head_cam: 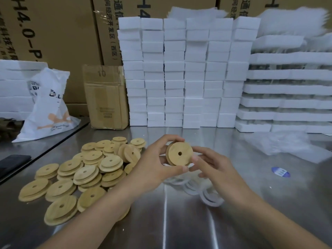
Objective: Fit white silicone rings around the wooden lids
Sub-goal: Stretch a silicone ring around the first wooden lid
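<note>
At frame centre my left grip [154,164] curls around a wooden lid [179,155]; my right grip [215,169] pinches its right edge, above white rings [210,197].

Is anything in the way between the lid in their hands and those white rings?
Nothing visible does. The left hand and right hand hold the wooden lid. The white rings lie on the steel table close by, partly hidden under the hands.

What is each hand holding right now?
Left hand: grips the wooden lid by its left rim.
Right hand: pinches the same lid's right edge.
</note>
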A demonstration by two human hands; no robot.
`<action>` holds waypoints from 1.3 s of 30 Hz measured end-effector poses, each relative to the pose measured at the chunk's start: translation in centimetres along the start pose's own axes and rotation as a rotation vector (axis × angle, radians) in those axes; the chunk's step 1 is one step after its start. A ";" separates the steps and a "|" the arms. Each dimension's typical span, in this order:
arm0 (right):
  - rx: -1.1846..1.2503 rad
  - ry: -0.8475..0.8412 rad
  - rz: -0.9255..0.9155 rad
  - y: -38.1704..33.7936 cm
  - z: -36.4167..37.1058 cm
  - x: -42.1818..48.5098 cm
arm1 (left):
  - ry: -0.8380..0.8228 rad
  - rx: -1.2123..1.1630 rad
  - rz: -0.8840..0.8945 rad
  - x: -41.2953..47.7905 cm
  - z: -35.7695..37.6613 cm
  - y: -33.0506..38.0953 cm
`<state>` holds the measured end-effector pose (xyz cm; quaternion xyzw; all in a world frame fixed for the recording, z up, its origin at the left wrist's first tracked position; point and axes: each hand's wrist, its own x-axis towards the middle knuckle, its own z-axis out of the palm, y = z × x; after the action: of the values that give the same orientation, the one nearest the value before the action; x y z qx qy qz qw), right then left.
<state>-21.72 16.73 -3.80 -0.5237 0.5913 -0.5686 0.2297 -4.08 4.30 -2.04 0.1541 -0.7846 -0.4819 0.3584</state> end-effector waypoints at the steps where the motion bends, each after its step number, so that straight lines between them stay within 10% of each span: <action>1: 0.068 -0.005 -0.002 -0.4 0.3 -0.1 | -0.021 0.001 -0.001 -0.1 0.2 0.0; 16: 0.182 0.004 0.167 -0.2 0.4 -0.6 | -0.166 0.079 0.037 -1.3 1.1 -0.2; 28: -0.833 -0.148 -0.055 1.2 -3.1 0.3 | 0.203 0.053 -0.225 -0.1 -1.4 -1.5; 39: -0.775 -0.243 0.042 -0.7 -5.3 0.2 | 0.170 0.052 -0.213 -0.5 -0.6 -1.7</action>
<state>-26.10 18.97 -1.83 -0.6229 0.7408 -0.2329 0.0951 -3.45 3.37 -3.53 0.2860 -0.7429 -0.4820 0.3660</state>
